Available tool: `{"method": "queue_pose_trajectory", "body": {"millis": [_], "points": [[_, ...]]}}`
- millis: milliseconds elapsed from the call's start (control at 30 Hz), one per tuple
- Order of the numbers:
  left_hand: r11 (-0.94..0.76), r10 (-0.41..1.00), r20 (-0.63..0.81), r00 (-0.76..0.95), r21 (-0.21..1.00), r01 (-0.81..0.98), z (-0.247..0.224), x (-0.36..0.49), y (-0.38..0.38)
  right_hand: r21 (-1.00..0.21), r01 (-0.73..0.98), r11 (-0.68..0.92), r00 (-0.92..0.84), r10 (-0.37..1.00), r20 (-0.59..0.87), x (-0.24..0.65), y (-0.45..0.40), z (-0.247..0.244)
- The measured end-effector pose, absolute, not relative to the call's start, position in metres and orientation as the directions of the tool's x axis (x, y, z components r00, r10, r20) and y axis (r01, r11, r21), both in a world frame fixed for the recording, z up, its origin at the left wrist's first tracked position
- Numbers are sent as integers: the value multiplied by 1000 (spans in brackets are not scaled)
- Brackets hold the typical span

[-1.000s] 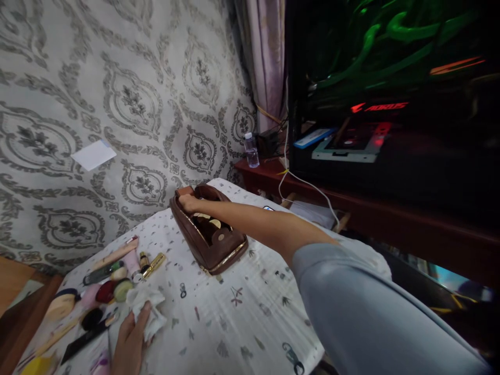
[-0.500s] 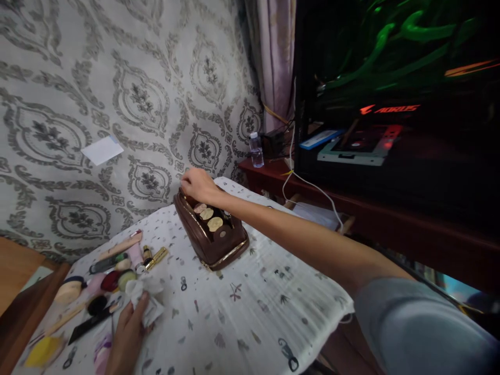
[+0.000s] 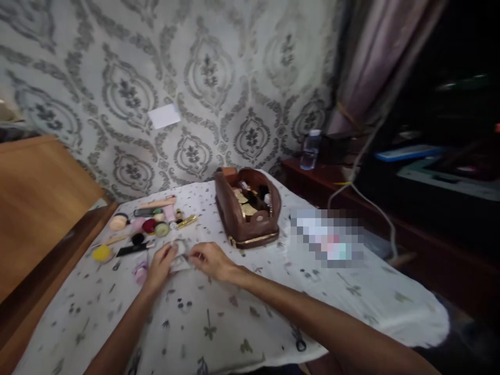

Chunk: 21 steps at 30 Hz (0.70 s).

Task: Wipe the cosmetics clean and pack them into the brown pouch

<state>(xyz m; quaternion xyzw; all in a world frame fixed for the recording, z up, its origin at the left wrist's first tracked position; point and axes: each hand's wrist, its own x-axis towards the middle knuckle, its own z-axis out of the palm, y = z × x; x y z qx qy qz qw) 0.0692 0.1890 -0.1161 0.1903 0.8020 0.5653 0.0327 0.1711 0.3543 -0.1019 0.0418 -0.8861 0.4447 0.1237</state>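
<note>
Both hands are low over the patterned cloth [image 3: 234,312], close together. My left hand [image 3: 162,263] pinches a crumpled white tissue [image 3: 180,255]. At the tissue's right side my right hand [image 3: 211,260] has its fingers curled together; whether it grips the tissue's edge is too blurred to tell. A brown leather bag [image 3: 248,213] stands open behind my right hand, with round gold items and dark things inside. Left of the bag lie a gold tube [image 3: 187,221], a green-lidded jar [image 3: 161,228], a black flat item [image 3: 135,249] and a yellow sponge [image 3: 102,253].
A clear bottle [image 3: 310,151] stands on the dark red shelf [image 3: 292,166] at the back right. A white cable [image 3: 380,208] hangs beside it. A pixelated patch covers something right of the bag. A wooden panel [image 3: 47,198] borders the left side.
My right hand has left the bag and come down beside the tissue and my left hand. The view has turned, and the bag's opening is now uncovered.
</note>
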Motion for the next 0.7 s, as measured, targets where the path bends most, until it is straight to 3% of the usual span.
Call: {"method": "queue_pose_trajectory", "body": {"millis": [167, 367, 467, 533, 700], "points": [[404, 583, 222, -782, 756, 515, -113, 74, 181, -959, 6, 284, -975, 217, 58, 138, 335, -118], [428, 571, 315, -759, 674, 602, -115, 67, 164, -981, 17, 193, -960, 279, 38, 125, 318, -134], [545, 473, 401, -784, 566, 619, -102, 40, 149, -973, -13, 228, -962, 264, 75, 129, 315, -145], [680, 339, 434, -835, 500, 536, -84, 7, 135, -966, -44, 253, -962, 250, 110, 133, 313, -149], [822, 65, 421, -905, 491, 288, -34, -86, 103, -963, -24, 270, -967, 240, 91, 139, 311, -147]]}}
